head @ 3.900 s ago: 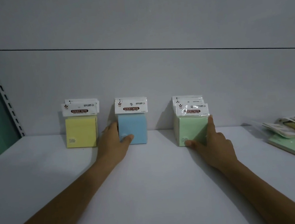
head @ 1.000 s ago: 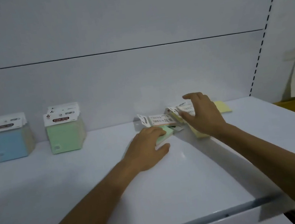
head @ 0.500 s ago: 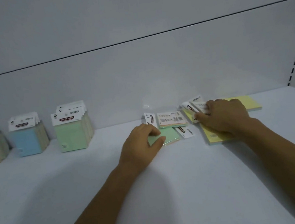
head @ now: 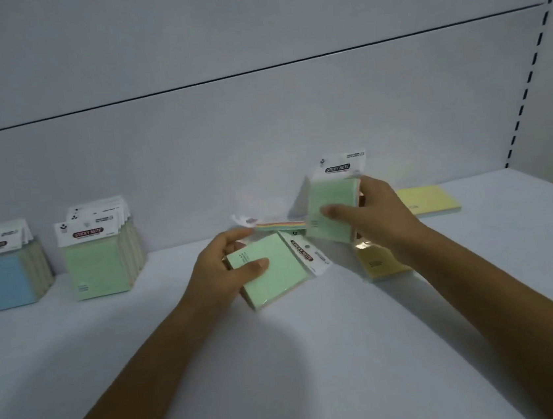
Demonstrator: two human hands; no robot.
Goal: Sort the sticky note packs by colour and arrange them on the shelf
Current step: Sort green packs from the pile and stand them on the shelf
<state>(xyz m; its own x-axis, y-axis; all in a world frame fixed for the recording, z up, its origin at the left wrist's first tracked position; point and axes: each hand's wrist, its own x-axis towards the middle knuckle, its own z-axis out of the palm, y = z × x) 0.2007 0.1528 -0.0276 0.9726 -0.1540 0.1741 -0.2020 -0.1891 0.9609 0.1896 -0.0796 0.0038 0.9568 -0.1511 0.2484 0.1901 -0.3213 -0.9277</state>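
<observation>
My left hand (head: pixel 221 270) grips a green sticky note pack (head: pixel 277 271), tilted flat just above the white shelf (head: pixel 285 363), its white header pointing right. My right hand (head: pixel 377 218) holds a second green pack (head: pixel 331 203) upright, thumb across its front. Behind the hands a multicoloured pack (head: pixel 280 225) lies on the shelf. A yellow pack (head: pixel 377 261) lies under my right wrist and another yellow pack (head: pixel 429 200) lies at the far right. At the left stand an upright row of green packs (head: pixel 100 260) and a row of blue packs (head: pixel 3 275).
The shelf's grey back panel (head: pixel 260 142) rises right behind the packs. A slotted upright (head: pixel 528 70) marks the shelf's right end.
Both hands have lifted a green pack each off the loose pile; half a second ago they were pressing on packs lying flat. The view has shifted slightly right.
</observation>
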